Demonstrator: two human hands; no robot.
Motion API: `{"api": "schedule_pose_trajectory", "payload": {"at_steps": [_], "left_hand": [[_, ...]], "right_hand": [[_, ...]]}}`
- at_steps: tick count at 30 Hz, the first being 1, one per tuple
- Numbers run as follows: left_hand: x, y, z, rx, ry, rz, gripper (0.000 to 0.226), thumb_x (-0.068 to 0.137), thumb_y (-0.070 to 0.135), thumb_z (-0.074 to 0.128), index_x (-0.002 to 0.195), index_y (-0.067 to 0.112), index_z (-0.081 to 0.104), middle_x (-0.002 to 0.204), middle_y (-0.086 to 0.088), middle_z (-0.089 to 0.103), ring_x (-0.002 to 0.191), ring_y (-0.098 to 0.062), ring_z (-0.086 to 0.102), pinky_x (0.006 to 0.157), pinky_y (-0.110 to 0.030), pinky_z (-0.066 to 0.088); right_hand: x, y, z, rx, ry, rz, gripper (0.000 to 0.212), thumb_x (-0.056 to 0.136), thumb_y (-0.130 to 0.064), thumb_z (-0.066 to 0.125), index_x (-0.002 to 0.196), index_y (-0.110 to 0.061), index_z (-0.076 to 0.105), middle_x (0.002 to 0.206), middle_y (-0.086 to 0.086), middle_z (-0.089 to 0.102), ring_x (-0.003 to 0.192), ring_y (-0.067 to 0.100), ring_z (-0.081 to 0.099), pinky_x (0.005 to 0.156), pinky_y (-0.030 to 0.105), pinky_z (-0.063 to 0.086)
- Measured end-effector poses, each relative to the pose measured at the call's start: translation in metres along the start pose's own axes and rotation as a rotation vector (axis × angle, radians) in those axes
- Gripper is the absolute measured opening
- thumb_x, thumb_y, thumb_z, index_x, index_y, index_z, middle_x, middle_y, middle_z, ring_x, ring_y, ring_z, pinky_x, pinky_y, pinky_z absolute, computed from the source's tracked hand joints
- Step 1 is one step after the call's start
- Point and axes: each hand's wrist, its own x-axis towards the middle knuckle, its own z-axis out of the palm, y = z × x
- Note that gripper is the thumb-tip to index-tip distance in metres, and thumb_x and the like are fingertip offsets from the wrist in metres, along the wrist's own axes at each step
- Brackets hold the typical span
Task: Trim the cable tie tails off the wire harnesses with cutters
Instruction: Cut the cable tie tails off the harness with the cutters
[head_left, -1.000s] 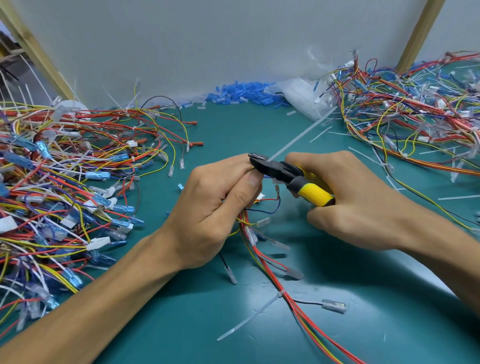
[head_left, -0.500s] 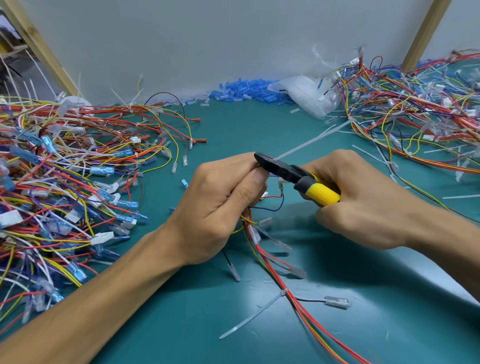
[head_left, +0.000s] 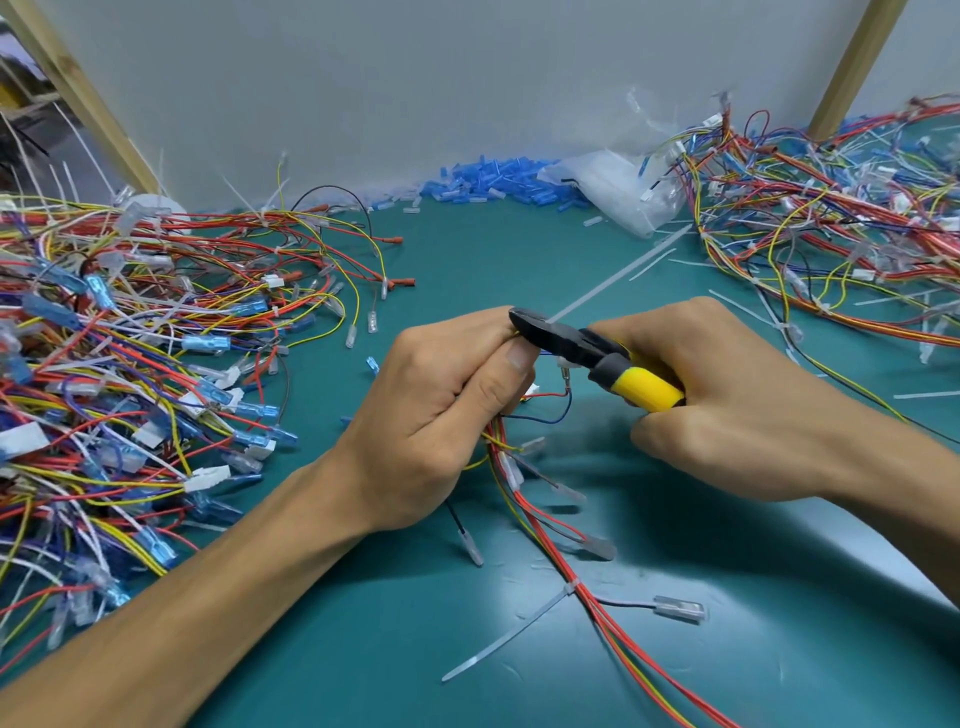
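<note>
**Spotter:** Where's the harness you're working on?

**Operator:** Centre of the frame. My left hand (head_left: 441, 410) has its fingers (head_left: 467, 332) curled tight round the wire harness (head_left: 597, 612), pinching it at the tie. The red and yellow wires trail from under that hand across the table (head_left: 467, 249) to the lower right edge.

**Spotter:** And the cutters?

**Operator:** My right hand (head_left: 727, 410) is clenched round the yellow handles of the cutters (head_left: 587, 348). The black jaws sit against my left fingertips, at the root of the cable tie tail (head_left: 618, 275), which sticks out toward the upper right. I can't tell whether the blades are fully closed on it, because my hand hides the tie head.

**Spotter:** How do you want to make the cut?

**Operator:** Flat side of the blades hard against the tie head, I think, so no sharp stub is left. I want only plastic between the jaws, and the thin red and blue wires (head_left: 540, 421) looping just below the cutters are close. Then one firm squeeze with the harness pinned steady and no twisting.

**Spotter:** After that?

**Operator:** A second tail (head_left: 506, 636) juts from the same harness lower down, toward the bottom centre. That looks like the next one.
</note>
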Motion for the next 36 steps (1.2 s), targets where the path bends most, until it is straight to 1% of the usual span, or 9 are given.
{"api": "schedule_pose_trajectory", "payload": {"at_steps": [3, 6, 11, 14, 17, 21, 27, 32, 36], "left_hand": [[-0.0005, -0.0001, 0.0006, 0.003, 0.001, 0.008, 0.039, 0.108, 0.008, 0.039, 0.076, -0.009, 0.052, 0.069, -0.009, 0.043, 0.063, -0.028, 0.039, 0.059, -0.031, 0.033], [-0.0008, 0.0001, 0.0011, 0.005, 0.004, 0.023, 0.038, 0.11, 0.008, 0.038, 0.076, -0.004, 0.05, 0.07, -0.008, 0.042, 0.063, -0.028, 0.04, 0.058, -0.034, 0.034], [-0.0008, -0.0001, 0.0024, -0.028, 0.016, 0.02, 0.041, 0.109, 0.012, 0.037, 0.074, -0.006, 0.048, 0.069, -0.008, 0.042, 0.063, -0.027, 0.039, 0.059, -0.028, 0.033], [-0.0005, 0.0, 0.0031, -0.036, 0.024, 0.013, 0.042, 0.109, 0.012, 0.037, 0.073, -0.007, 0.048, 0.07, -0.008, 0.042, 0.064, -0.028, 0.039, 0.059, -0.03, 0.033], [-0.0013, -0.0012, 0.0043, -0.055, 0.04, -0.002, 0.044, 0.109, 0.015, 0.037, 0.074, -0.009, 0.05, 0.07, -0.009, 0.043, 0.065, -0.029, 0.04, 0.059, -0.032, 0.034], [-0.0011, -0.0006, 0.0042, -0.036, 0.039, 0.007, 0.044, 0.109, 0.016, 0.036, 0.074, -0.006, 0.05, 0.071, -0.006, 0.042, 0.065, -0.027, 0.04, 0.06, -0.031, 0.033], [-0.0012, -0.0007, 0.004, -0.021, 0.043, 0.02, 0.042, 0.109, 0.015, 0.037, 0.074, -0.004, 0.049, 0.071, -0.006, 0.042, 0.064, -0.026, 0.04, 0.06, -0.032, 0.034], [-0.0008, -0.0003, 0.0041, 0.004, 0.03, 0.036, 0.04, 0.109, 0.013, 0.036, 0.074, -0.003, 0.049, 0.071, -0.006, 0.042, 0.064, -0.028, 0.04, 0.06, -0.034, 0.034], [-0.0008, 0.0002, 0.0036, 0.021, 0.03, 0.033, 0.038, 0.109, 0.007, 0.037, 0.074, -0.003, 0.049, 0.071, -0.006, 0.042, 0.064, -0.027, 0.04, 0.061, -0.031, 0.033]], "right_hand": [[-0.0003, 0.0004, 0.0007, 0.044, -0.016, 0.03, 0.022, 0.053, -0.01, 0.048, 0.066, -0.008, 0.029, 0.06, 0.005, 0.019, 0.056, 0.013, 0.015, 0.052, 0.04, 0.011], [-0.0024, 0.0017, -0.0012, 0.053, -0.019, 0.033, 0.024, 0.051, -0.01, 0.047, 0.067, -0.01, 0.029, 0.057, -0.003, 0.017, 0.054, 0.013, 0.015, 0.049, 0.035, 0.011], [-0.0011, 0.0002, 0.002, 0.053, 0.023, 0.024, 0.023, 0.053, -0.009, 0.049, 0.067, -0.01, 0.031, 0.056, 0.0, 0.019, 0.054, 0.013, 0.016, 0.049, 0.033, 0.011], [0.0012, 0.003, 0.0013, -0.035, 0.039, -0.022, 0.019, 0.057, -0.012, 0.053, 0.069, -0.013, 0.039, 0.059, 0.01, 0.03, 0.055, 0.018, 0.022, 0.05, 0.042, 0.02], [0.0016, 0.0056, -0.0007, -0.07, 0.022, -0.053, 0.023, 0.057, -0.013, 0.054, 0.077, -0.013, 0.042, 0.063, 0.011, 0.038, 0.061, 0.026, 0.03, 0.052, 0.047, 0.028], [0.0011, 0.0056, 0.0016, -0.053, 0.051, -0.076, 0.024, 0.058, -0.01, 0.054, 0.075, -0.014, 0.038, 0.065, 0.011, 0.033, 0.062, 0.024, 0.025, 0.051, 0.039, 0.021], [0.0005, 0.0036, 0.0051, -0.005, 0.04, -0.058, 0.019, 0.057, -0.009, 0.053, 0.07, -0.012, 0.039, 0.062, 0.012, 0.031, 0.057, 0.017, 0.021, 0.05, 0.04, 0.019], [0.0002, 0.0021, 0.005, 0.023, 0.044, -0.043, 0.021, 0.055, -0.007, 0.047, 0.065, -0.011, 0.03, 0.063, 0.011, 0.021, 0.057, 0.014, 0.015, 0.05, 0.032, 0.01], [-0.0006, 0.0017, 0.0043, 0.011, 0.056, -0.034, 0.025, 0.053, -0.007, 0.047, 0.065, -0.011, 0.026, 0.063, 0.011, 0.02, 0.057, 0.014, 0.014, 0.049, 0.03, 0.009]]}}
